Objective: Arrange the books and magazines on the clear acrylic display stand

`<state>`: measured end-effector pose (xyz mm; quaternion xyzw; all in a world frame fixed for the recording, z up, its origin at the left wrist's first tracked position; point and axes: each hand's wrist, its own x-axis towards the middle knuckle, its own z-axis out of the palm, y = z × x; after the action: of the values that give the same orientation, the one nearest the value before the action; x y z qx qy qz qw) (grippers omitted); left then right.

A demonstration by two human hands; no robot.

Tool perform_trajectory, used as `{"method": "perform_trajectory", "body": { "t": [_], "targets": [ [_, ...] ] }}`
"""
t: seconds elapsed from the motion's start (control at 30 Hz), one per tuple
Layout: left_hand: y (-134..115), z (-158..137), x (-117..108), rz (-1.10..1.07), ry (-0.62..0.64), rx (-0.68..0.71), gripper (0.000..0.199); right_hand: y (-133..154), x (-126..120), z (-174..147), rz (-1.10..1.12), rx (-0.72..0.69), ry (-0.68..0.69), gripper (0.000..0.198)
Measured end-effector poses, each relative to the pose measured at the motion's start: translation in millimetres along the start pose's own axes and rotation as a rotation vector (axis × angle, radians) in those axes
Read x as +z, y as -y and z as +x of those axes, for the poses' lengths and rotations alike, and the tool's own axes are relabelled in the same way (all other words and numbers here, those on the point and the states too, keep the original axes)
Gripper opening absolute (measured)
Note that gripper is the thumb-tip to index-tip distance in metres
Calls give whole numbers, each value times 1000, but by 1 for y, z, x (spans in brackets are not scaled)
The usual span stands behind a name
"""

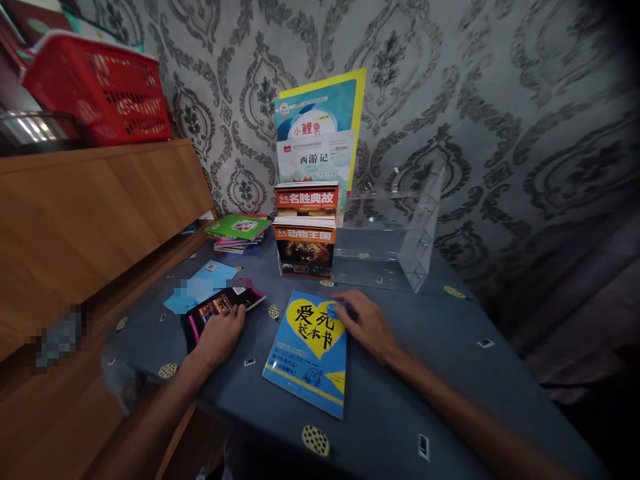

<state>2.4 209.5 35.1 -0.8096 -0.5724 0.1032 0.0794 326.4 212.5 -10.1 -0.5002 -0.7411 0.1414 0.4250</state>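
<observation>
A blue book (310, 373) with a yellow heart on its cover lies near the middle of the table. My right hand (367, 323) is at its upper right corner, thumb and fingers closed on the edge. To the left, my left hand (223, 333) rests over a dark book (200, 323) with pink edges and has its fingers bent onto it. Partly under that one lies a light blue book (200, 283). Behind them, a clear tiered rack (375, 250) holds several books in its left part, with an animal book (305, 250) in front.
At the back left of the table (400, 413) is a stack of books topped by a green one (240, 227). A wooden cabinet (100, 193) on the left carries a red basket (107, 93) and a metal bowl (40, 130). Patterned wallpaper (480, 120) covers the wall behind.
</observation>
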Motion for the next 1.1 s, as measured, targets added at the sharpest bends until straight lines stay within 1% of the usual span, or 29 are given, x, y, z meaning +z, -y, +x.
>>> {"method": "perform_trajectory", "body": {
  "t": [0.07, 0.13, 0.2, 0.23, 0.27, 0.3, 0.4, 0.43, 0.47, 0.53, 0.67, 0.77, 0.83, 0.9, 1.0, 1.1],
  "targets": [
    [-8, -6, -8, -43, 18, 47, 44, 19, 9, 3, 32, -110, 108, 32],
    [-13, -11, -15, -78, 24, 78, 44, 36, 21, 9, 84, -189, 241, 47],
    [-13, -15, -21, -113, 12, 103, 41, 48, 33, 17, 152, -228, 347, 62],
    [-12, -17, -23, -132, -6, 117, 40, 52, 39, 22, 189, -232, 381, 66],
    [-9, -19, -25, -155, -33, 131, 38, 54, 46, 27, 228, -223, 400, 66],
    [-6, -21, -26, -184, -59, 144, 35, 55, 51, 32, 269, -203, 412, 62],
    [7, -28, -30, -308, -97, 164, 31, 54, 66, 44, 433, -98, 468, 37],
    [12, -30, -33, -364, -110, 173, 31, 53, 70, 46, 511, -55, 492, 32],
    [17, -31, -37, -426, -133, 188, 32, 52, 74, 49, 596, -9, 505, 32],
    [26, -33, -49, -560, -219, 223, 35, 52, 77, 52, 764, 81, 472, 37],
    [41, -26, -74, -796, -387, 237, 36, 60, 75, 57, 976, 209, 290, 36],
    [47, -14, -81, -995, -437, 207, 36, 70, 70, 61, 1179, 347, 161, 43],
    [46, -6, -79, -1209, -418, 173, 38, 76, 68, 61, 1302, 439, 77, 49],
    [39, 2, -71, -1473, -374, 121, 42, 79, 65, 59, 1350, 480, 42, 50],
    [21, 11, -55, -1806, -332, 11, 48, 80, 58, 49, 1302, 479, 90, 48],
    [3, 14, -38, -1978, -289, -86, 51, 78, 49, 34, 1207, 489, 133, 47]
  ]
}}
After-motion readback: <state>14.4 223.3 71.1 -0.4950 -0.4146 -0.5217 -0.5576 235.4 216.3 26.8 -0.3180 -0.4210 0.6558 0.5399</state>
